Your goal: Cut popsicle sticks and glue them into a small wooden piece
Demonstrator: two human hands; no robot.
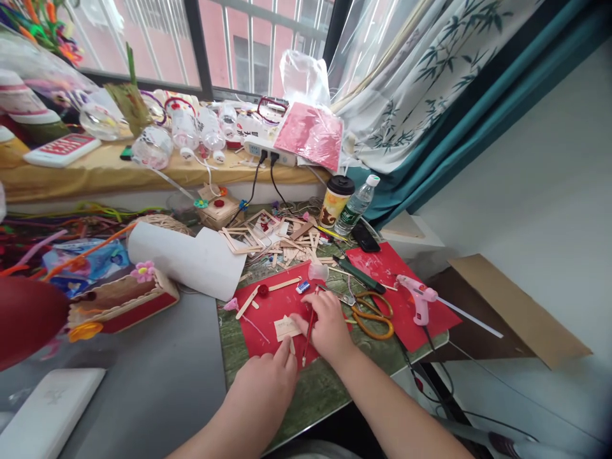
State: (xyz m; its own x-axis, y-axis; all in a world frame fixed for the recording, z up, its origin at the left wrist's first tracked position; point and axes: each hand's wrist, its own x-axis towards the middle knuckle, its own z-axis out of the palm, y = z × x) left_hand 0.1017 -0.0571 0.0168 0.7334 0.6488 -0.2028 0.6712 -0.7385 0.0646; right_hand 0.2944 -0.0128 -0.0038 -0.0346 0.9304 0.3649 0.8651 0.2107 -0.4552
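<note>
A small piece of pale wood lies on a red sheet in front of me. My left hand touches its lower edge with the fingertips, its fingers pressed together. Between the fingers of my right hand is a red pencil, slanting down towards the sheet, while the thumb reaches the wood's right edge. Just above lie a blue and white eraser and craft sticks with a dark red rose. A pink flower rests at the sheet's left edge.
Scissors, a green cutter and a pink glue gun are on the right. Behind them stand a cup and a water bottle. Craft sticks are heaped at the back; a white roll lies left.
</note>
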